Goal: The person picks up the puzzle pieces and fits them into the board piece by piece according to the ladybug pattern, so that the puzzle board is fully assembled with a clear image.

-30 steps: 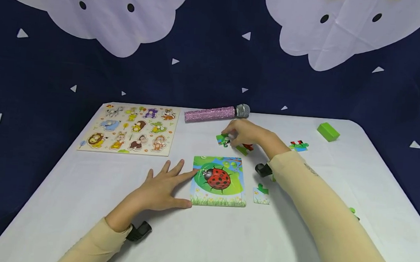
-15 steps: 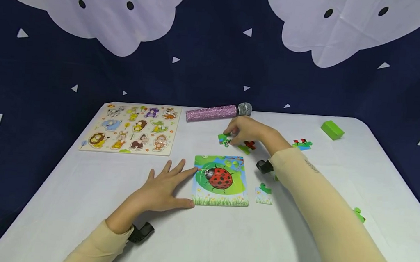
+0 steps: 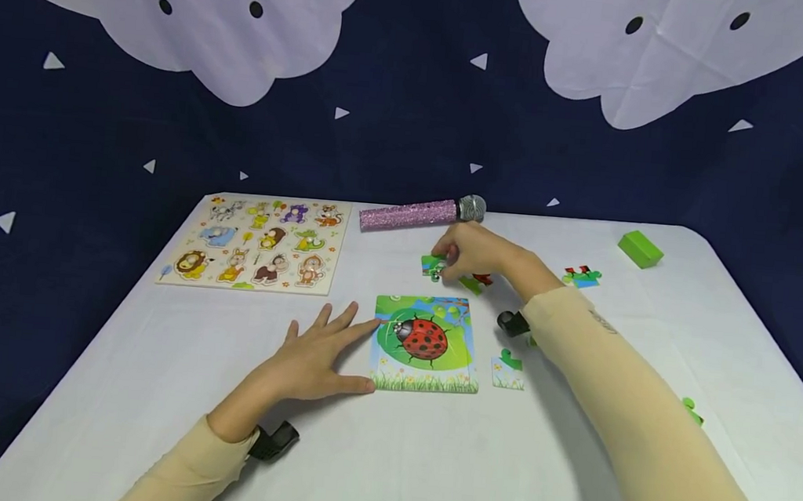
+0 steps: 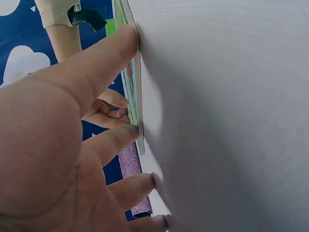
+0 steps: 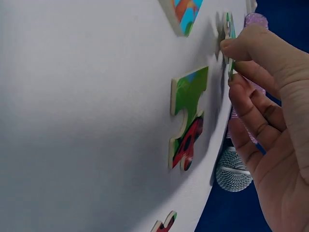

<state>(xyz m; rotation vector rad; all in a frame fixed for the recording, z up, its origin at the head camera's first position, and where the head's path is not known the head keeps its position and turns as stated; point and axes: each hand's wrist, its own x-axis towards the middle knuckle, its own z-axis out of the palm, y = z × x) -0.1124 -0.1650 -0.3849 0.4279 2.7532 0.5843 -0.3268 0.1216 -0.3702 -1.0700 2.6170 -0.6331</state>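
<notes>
Piece pick-up appears in hand: the right hand (image 3: 474,253) pinches a jigsaw piece (image 3: 430,265) beyond the ladybug board (image 3: 424,340) on the bench (image 3: 385,461), the widely spread left hand (image 3: 309,363) touches the board's left edge, and the next move likely calls for orienting that piece.

One left hand (image 3: 311,361) and one right hand (image 3: 472,250) are showing, wearing two wrist cameras (image 3: 274,440). One surface (image 3: 371,460) is carrying one ladybird picture (image 3: 426,340), one animal board (image 3: 333,247) with eleven animal figures (image 3: 272,238), one microphone (image 3: 418,214) and one green block (image 3: 641,250). Six jigsaw pieces (image 3: 508,373) are showing, one mostly hidden.
</notes>
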